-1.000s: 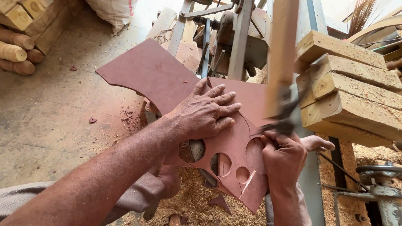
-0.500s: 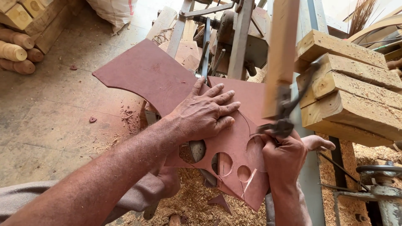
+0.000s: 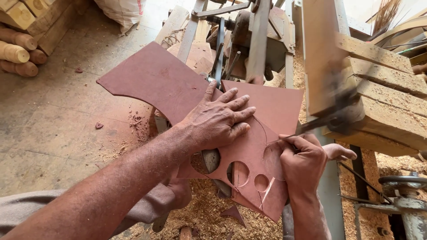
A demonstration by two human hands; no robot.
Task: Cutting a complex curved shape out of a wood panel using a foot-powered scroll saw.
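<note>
Head view: a reddish-brown board is seen lying flat across the metal frame of a sawing machine, its long left part hanging out past the frame over the floor. Three round holes are cut through the board near its lower edge, with curved lines marked beside them. The left hand is laid flat on the middle of the board, fingers spread and pressed down, nothing pinched. The right hand is placed at the board's right edge, its grip curled over that edge beside a marked circle; the thumb is stretched out to the right. A blurred wooden arm stands just above the right hand. Stacked pale wood blocks are seen at the right, sawdust below the frame, and turned wooden pieces at the far left of the floor.
</note>
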